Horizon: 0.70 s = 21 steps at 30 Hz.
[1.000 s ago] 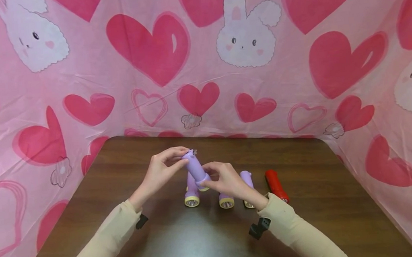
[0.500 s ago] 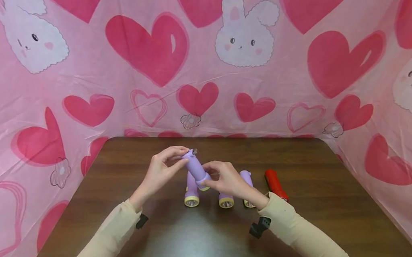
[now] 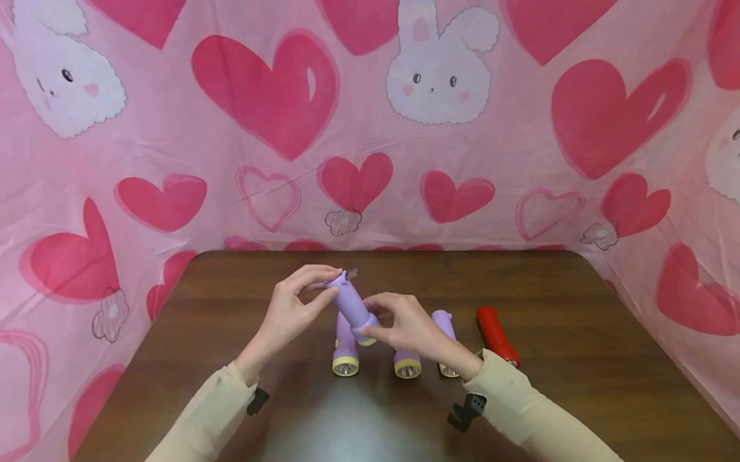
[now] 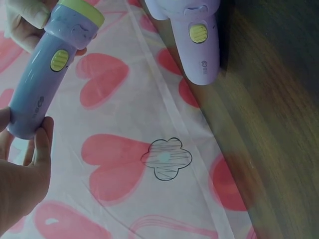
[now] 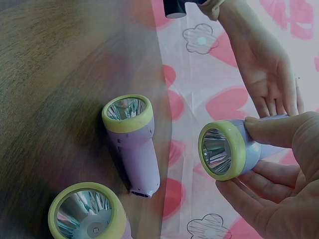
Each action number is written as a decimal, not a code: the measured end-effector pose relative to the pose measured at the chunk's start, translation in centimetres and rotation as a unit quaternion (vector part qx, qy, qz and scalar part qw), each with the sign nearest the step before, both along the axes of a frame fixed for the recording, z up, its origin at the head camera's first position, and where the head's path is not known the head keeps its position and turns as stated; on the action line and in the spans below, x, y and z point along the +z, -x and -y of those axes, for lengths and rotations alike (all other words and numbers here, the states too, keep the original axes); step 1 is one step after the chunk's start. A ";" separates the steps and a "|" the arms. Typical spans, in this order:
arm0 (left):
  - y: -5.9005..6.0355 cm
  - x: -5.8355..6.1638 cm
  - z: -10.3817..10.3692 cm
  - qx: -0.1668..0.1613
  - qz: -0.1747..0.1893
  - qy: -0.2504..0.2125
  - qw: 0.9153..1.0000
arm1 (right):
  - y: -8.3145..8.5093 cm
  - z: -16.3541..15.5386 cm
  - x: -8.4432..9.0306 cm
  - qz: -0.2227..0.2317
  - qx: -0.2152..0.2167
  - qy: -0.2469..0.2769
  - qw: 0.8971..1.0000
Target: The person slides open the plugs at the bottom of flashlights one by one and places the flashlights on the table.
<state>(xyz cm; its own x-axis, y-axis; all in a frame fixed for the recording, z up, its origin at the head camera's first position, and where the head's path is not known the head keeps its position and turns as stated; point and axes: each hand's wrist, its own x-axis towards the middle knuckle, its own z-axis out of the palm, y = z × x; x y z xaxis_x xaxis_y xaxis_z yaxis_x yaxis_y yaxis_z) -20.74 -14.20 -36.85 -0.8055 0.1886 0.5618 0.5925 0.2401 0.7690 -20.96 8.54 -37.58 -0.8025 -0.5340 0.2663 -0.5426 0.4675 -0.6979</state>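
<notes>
Both hands hold one purple flashlight (image 3: 353, 306) tilted above the table, its lens end low and to the right. My left hand (image 3: 291, 306) pinches the tail between thumb and fingers, where a small pale piece (image 3: 352, 272) sticks out. Around the head, just behind the yellow rim, my right hand (image 3: 406, 321) grips with thumb and fingers. The left wrist view shows a yellow oval switch (image 4: 59, 60) on the flashlight's side. In the right wrist view the lens (image 5: 216, 151) faces the camera, unlit.
Behind the held flashlight, another purple flashlight (image 3: 345, 352) lies on the brown table (image 3: 281, 426). Two more purple flashlights, one (image 3: 407, 366) partly hidden by the right hand and one (image 3: 444, 323) beyond the wrist, lie rightward. Furthest right is a red flashlight (image 3: 496, 337). Pink heart-print cloth (image 3: 362, 130) surrounds the table.
Both hands keep their grip and the flashlight its tilt. The pale piece at the tail reaches slightly further right. The head view has shifted a little.
</notes>
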 end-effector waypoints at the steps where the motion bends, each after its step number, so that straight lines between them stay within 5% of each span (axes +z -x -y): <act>1: 0.0 -0.1 0.0 0.001 0.003 -0.002 1.000 | 0.0 0.0 0.0 0.001 -0.001 -0.001 1.000; 21: -0.2 0.1 0.1 0.001 0.045 -0.011 0.999 | 0.1 -0.2 -0.1 -0.003 0.008 -0.004 1.000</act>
<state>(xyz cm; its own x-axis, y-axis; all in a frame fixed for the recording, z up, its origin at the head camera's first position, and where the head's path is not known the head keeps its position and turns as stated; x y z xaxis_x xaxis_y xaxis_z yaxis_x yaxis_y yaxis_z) -20.55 -14.28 -36.76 -0.8530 0.1743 0.4919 0.5208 0.2239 0.8238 -21.06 8.79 -37.64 -0.7923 -0.5487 0.2670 -0.5543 0.4644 -0.6907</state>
